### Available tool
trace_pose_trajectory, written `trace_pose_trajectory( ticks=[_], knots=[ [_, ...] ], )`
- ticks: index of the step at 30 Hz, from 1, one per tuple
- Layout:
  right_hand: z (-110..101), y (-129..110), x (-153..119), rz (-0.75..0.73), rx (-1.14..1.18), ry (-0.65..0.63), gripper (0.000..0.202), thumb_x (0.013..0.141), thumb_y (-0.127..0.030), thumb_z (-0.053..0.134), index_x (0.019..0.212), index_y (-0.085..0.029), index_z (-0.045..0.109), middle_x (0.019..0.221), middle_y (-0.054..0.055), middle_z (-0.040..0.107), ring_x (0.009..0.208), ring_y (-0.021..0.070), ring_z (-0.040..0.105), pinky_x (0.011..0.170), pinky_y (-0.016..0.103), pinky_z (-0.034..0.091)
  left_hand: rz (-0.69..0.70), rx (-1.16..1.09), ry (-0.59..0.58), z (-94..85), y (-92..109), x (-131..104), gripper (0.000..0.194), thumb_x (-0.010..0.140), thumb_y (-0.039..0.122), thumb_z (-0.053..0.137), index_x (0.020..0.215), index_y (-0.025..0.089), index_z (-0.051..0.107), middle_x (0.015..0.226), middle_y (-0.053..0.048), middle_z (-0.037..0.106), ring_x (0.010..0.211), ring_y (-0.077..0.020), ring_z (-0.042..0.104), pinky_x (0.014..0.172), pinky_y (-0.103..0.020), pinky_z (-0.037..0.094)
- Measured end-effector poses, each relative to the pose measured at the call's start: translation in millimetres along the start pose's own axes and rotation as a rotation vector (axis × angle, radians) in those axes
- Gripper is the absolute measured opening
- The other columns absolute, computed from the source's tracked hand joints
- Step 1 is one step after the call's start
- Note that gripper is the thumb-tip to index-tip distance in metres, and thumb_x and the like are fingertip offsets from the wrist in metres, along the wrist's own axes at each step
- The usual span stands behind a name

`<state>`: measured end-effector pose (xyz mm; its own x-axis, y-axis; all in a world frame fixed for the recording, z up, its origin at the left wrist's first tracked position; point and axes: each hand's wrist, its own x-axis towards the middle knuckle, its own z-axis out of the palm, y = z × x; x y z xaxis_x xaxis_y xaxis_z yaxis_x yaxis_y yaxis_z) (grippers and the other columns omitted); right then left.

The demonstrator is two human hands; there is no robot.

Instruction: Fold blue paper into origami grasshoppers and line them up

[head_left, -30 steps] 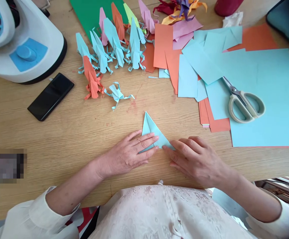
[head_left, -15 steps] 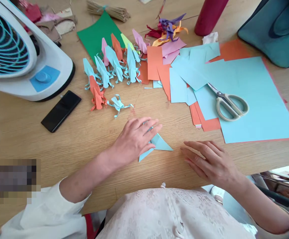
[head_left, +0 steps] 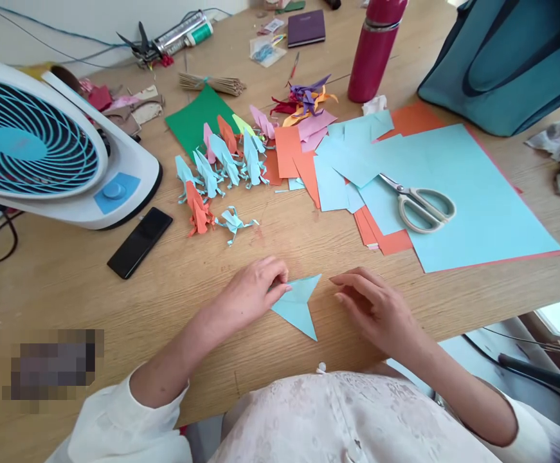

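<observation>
A light blue folded paper [head_left: 299, 303] lies on the table in front of me, with two points spread to the right. My left hand [head_left: 255, 288] pinches its left end between thumb and fingers, which hide that end. Just right of the paper, my right hand [head_left: 373, 302] is held loosely curled, fingers a little apart and touching no paper. Beyond my left hand sits a small light blue folded paper figure [head_left: 233, 222] with thin limbs. Behind it stand an orange folded figure [head_left: 197, 209] and several blue ones [head_left: 225, 159].
Scissors [head_left: 422, 202] rest on a large light blue sheet [head_left: 492, 206] at the right, near cut paper pieces [head_left: 335, 180]. A phone [head_left: 139, 242] and a fan [head_left: 130, 177] are at left. A red bottle [head_left: 371, 58] and a teal bag [head_left: 482, 71] stand at the back.
The blue paper has turned, so its points now face right. My left hand has gone from lying over it to pinching its left end. The view has tilted up.
</observation>
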<state>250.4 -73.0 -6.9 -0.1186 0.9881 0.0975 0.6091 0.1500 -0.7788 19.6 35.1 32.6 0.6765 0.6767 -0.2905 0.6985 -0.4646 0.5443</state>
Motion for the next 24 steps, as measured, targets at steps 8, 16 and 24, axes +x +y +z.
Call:
trace_pose_trajectory(
  ticks=[8,16,24],
  knots=[
    [10.1,-15.4,16.9,0.108,0.104,-0.043,0.028,0.095,-0.044,0.056,0.084,-0.019,0.066,0.074,0.002,0.061,0.070,0.0172,0.054,0.066,0.030,0.041,0.058,-0.360,0.292,25.4,23.4,-11.9,0.005,0.096,0.020,0.051,0.091,0.020,0.049,0.083,0.003,0.058,0.074,-0.0101,0.056,0.068,-0.022,0.041],
    [9.3,-15.4,18.1,0.267,0.529,-0.025,0.032,0.089,-0.050,0.062,0.082,-0.020,0.071,0.078,0.003,0.068,0.073,0.0184,0.058,0.065,0.029,0.046,0.027,-0.558,0.208,30.2,21.4,-2.5,0.019,0.094,0.029,0.058,0.081,0.017,0.065,0.068,0.005,0.056,0.063,-0.0084,0.049,0.059,-0.021,0.036],
    [9.1,-11.9,22.2,0.400,0.746,-0.021,0.031,0.086,-0.048,0.066,0.077,-0.019,0.070,0.073,0.001,0.062,0.068,0.0159,0.052,0.065,0.029,0.043,0.052,-0.525,0.252,40.1,12.4,-1.1,0.043,0.092,0.040,0.061,0.059,0.016,0.046,0.056,0.007,0.039,0.054,-0.0062,0.035,0.053,-0.021,0.028]
  ],
)
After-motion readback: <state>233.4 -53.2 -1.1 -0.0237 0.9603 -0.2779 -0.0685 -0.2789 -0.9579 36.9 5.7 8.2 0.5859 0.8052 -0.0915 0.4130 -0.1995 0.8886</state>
